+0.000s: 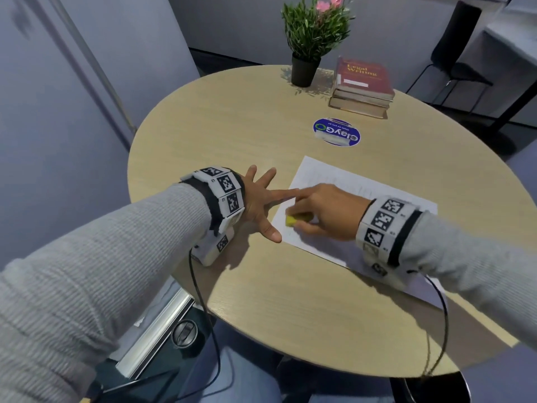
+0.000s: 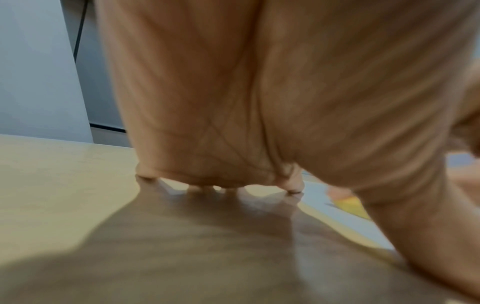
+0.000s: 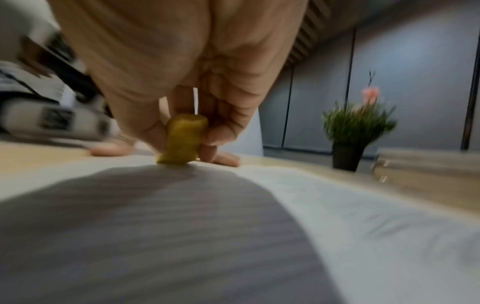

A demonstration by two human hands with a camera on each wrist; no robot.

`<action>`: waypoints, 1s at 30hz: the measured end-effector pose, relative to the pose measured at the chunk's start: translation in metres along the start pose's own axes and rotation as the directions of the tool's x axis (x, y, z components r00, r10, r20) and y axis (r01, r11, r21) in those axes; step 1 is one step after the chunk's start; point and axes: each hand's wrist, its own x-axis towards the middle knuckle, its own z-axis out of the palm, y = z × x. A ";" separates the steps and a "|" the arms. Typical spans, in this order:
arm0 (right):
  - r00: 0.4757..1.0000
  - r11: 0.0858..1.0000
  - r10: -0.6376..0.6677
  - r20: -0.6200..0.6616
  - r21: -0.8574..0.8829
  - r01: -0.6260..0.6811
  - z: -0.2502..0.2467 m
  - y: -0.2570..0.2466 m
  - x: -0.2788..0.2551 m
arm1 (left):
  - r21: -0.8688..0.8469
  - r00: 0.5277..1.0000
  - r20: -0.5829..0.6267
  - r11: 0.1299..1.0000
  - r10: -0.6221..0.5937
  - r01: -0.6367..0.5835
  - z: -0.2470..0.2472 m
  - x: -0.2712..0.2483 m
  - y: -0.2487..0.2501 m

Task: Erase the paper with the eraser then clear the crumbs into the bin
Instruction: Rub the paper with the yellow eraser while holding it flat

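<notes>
A white sheet of paper [image 1: 334,181] lies on the round wooden table [image 1: 232,126]. My right hand [image 1: 316,210] pinches a yellow eraser [image 1: 290,221] and presses its end onto the paper near the sheet's left edge. In the right wrist view the eraser [image 3: 184,142] stands between thumb and fingers with its tip on the paper [image 3: 337,205]. My left hand [image 1: 261,202] lies spread flat, fingers straight, with its index finger and thumb reaching the paper's left edge. From the left wrist view the eraser [image 2: 350,204] shows beside the thumb.
A potted plant [image 1: 311,39] and a stack of books [image 1: 363,85] stand at the table's far side. A round blue sticker [image 1: 337,132] lies mid-table. A bin with a silver rim [image 1: 162,324] sits on the floor at the lower left. A black chair [image 1: 459,53] stands far right.
</notes>
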 end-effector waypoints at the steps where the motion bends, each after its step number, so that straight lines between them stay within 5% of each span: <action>1: 0.999 0.999 0.049 -0.022 0.000 -0.049 -0.004 0.008 0.002 | 0.000 1.000 -0.004 1.000 -0.001 0.001 0.000 0.000 0.000; 3: 0.998 0.999 0.047 -0.043 0.014 -0.046 -0.003 0.010 0.000 | 0.005 1.000 -0.010 1.000 -0.009 0.009 0.001 0.000 0.001; 6: 0.992 0.991 -0.122 0.021 0.052 0.121 0.009 -0.012 -0.012 | 0.020 1.000 0.006 1.000 -0.018 0.018 0.000 0.000 0.000; 11: 0.997 0.997 0.072 -0.040 0.023 -0.071 -0.005 0.018 -0.003 | 0.035 1.000 -0.005 0.999 -0.019 0.020 0.000 -0.002 0.003; 15: 0.994 0.992 -0.110 0.016 0.069 0.108 0.011 -0.009 -0.014 | 0.033 1.000 0.008 0.999 -0.018 0.018 -0.002 -0.002 0.001; 19: 0.995 0.993 0.081 -0.055 0.086 -0.077 -0.004 0.020 -0.006 | 0.014 1.000 -0.020 1.000 -0.016 0.017 0.001 -0.002 0.002; 24: 0.993 0.988 -0.114 0.017 0.106 0.112 0.009 -0.007 -0.019 | 0.009 1.000 0.010 1.000 -0.017 0.017 -0.001 0.000 0.000; 28: 0.992 0.989 0.107 -0.061 0.109 -0.100 -0.006 0.024 -0.010 | 0.019 1.000 -0.012 1.000 -0.017 0.017 0.000 -0.002 0.003; 30: 0.997 0.995 0.060 -0.055 0.083 -0.056 -0.003 0.020 -0.011 | 0.011 1.000 -0.023 1.000 -0.015 0.015 0.001 -0.002 0.002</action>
